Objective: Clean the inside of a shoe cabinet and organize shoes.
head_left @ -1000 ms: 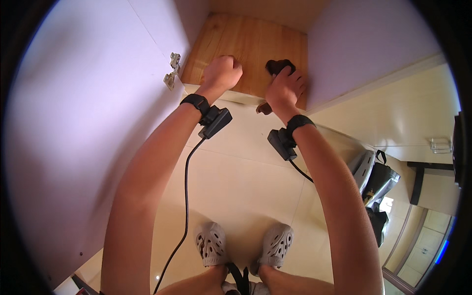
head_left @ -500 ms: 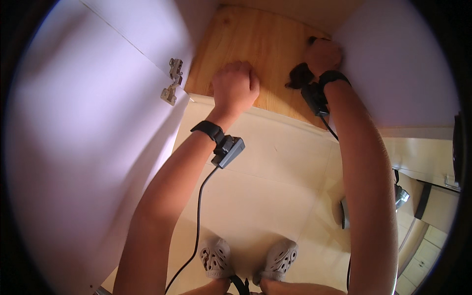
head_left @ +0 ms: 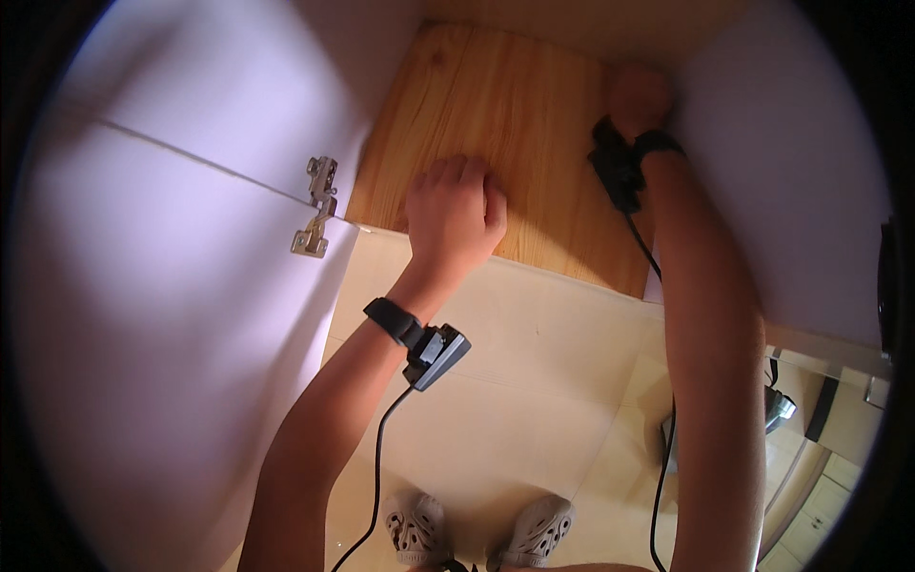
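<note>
My left hand [head_left: 456, 212] rests on the front part of a wooden shelf board [head_left: 534, 124], knuckles up. Its fingers are curled under, and nothing shows in them. Deep at the board's far right, beside the white side panel [head_left: 782, 172], my right hand [head_left: 639, 100] is closed in shadow. A dark brown piece that looks like cloth [head_left: 602, 132] sticks out beside it, partly merging with the black device on that wrist. The fingers of this hand are dim and blurred.
A white cabinet door [head_left: 162, 315] stands open on the left, on a metal hinge [head_left: 317, 205]. Below lie the pale floor [head_left: 505, 410] and my grey clogs [head_left: 538, 529]. Black cables [head_left: 379, 477] trail from both wrist devices. Right of my right forearm is a shiny metallic object [head_left: 780, 408].
My right hand has pushed deeper into the far right corner, and less of the dark cloth shows. The view has shifted, so the board and hinge sit lower. My left hand stays on the board.
</note>
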The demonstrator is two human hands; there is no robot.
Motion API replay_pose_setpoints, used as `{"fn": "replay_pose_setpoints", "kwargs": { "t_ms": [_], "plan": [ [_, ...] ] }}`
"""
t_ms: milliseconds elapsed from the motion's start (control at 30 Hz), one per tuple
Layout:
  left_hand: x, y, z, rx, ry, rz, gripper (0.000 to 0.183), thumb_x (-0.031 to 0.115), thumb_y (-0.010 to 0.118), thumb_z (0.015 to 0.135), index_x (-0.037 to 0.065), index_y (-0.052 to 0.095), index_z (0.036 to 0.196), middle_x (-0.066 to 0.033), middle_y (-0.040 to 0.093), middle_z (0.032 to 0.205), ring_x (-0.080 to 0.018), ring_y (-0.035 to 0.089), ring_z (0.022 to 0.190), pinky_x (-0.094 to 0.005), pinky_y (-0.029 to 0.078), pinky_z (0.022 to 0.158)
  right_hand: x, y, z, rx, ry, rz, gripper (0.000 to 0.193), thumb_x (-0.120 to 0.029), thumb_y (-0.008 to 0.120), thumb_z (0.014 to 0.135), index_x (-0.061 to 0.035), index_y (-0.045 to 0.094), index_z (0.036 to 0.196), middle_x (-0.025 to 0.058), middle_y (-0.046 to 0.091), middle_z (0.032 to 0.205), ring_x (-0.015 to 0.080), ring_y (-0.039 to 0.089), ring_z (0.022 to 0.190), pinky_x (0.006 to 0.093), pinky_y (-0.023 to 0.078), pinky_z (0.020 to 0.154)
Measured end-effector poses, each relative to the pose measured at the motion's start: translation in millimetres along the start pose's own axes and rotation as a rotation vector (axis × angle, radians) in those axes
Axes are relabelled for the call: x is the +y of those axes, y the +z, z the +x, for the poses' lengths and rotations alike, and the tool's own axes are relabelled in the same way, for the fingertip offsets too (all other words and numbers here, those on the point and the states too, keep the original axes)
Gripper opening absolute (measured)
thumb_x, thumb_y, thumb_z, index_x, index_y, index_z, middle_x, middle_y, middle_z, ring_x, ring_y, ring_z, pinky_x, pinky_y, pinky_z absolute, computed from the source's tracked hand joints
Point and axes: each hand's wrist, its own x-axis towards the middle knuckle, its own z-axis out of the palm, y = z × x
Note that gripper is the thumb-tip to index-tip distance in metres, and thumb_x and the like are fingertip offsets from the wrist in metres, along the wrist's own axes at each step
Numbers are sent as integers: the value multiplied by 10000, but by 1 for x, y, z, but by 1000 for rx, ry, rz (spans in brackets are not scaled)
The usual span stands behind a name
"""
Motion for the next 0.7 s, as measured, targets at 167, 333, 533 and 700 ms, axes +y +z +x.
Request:
{"fn": "replay_pose_setpoints", "kwargs": {
  "t_ms": [167, 333, 533, 700],
  "plan": [
    [2, -1, 2, 10, -12, 7, 55, 105, 609, 864, 58, 637, 867, -113, 645, 816, -335, 625, 803, -468, 491, 700, -3, -1, 3, 178, -3, -22, 304, -298, 567, 979, -95, 788, 934, 96, 758, 941, 287, 726, 818, 437, 589, 623],
    [-1, 6, 4, 40, 17, 11, 49, 102, 610, 866, 63, 639, 869, -101, 646, 820, -333, 626, 807, -476, 488, 705, -1, -7, -8, 276, -57, 127, 350, -345, 594, 926, -44, 760, 860, 175, 735, 927, 358, 714, 867, 489, 563, 724],
    [12, 2, 7, -21, -11, 3, 76, 102, 620, 831, 52, 638, 885, -113, 638, 810, -344, 616, 797, -491, 487, 658, -91, -35, -20, 310, -169, 300, 211, -219, 639, 888, -45, 729, 969, 187, 729, 992, 369, 706, 928, 490, 560, 793],
    [3, 2, 2, -6, 49, 91, 140, 124, 650, 773, 60, 623, 895, -103, 614, 826, -309, 600, 800, -445, 456, 658, -169, -43, -9, 272, -227, 547, 232, -223, 669, 873, -61, 721, 1031, 177, 734, 1008, 372, 709, 916, 474, 568, 817]
  ]
}}
